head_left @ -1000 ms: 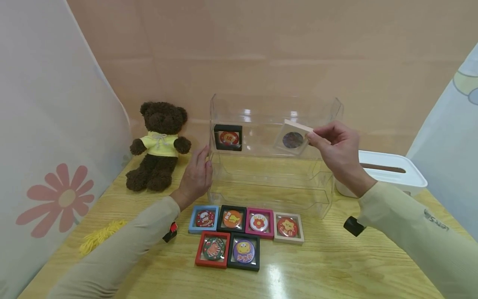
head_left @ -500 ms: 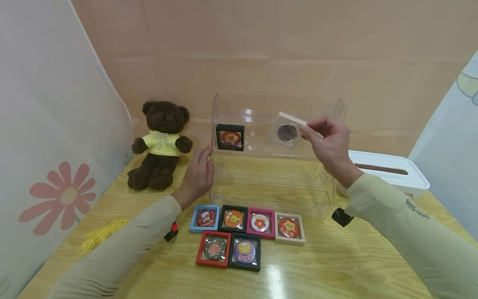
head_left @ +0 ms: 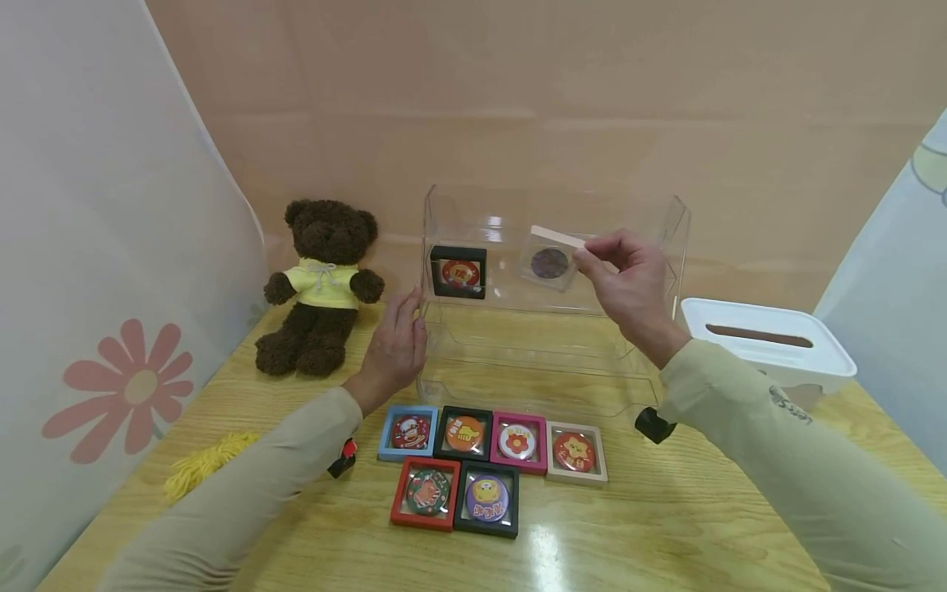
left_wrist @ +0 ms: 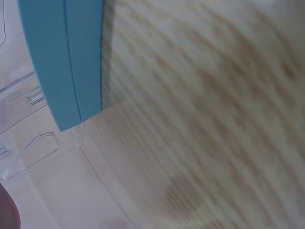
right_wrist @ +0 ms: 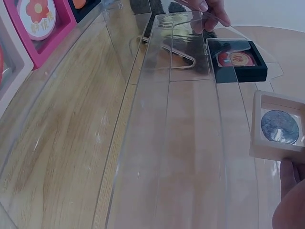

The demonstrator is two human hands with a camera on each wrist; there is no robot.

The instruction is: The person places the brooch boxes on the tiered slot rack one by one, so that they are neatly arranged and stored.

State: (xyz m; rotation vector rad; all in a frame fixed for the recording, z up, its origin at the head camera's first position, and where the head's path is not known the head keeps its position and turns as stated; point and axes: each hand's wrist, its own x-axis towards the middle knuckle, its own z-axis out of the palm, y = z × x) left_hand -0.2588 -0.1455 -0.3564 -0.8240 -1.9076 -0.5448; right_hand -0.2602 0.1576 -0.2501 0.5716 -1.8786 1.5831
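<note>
My right hand pinches one corner of a beige-framed clear badge case, held tilted over the upper tier of a clear acrylic display rack. A dark, plain round disc shows inside that case. My left hand grips the rack's left side panel; in the right wrist view its fingertips appear at the panel's edge. At the left of the upper tier stands a black-framed case with a red badge. Blue, black, pink and beige cases line the table before the rack.
Red and black framed cases lie nearer me. A brown teddy bear sits left of the rack, with a yellow yarn bundle closer in. A white tissue box stands at the right.
My right hand has carried the beige case leftward along the upper tier, closer to the black-framed case. My left hand stays at the rack's side.
</note>
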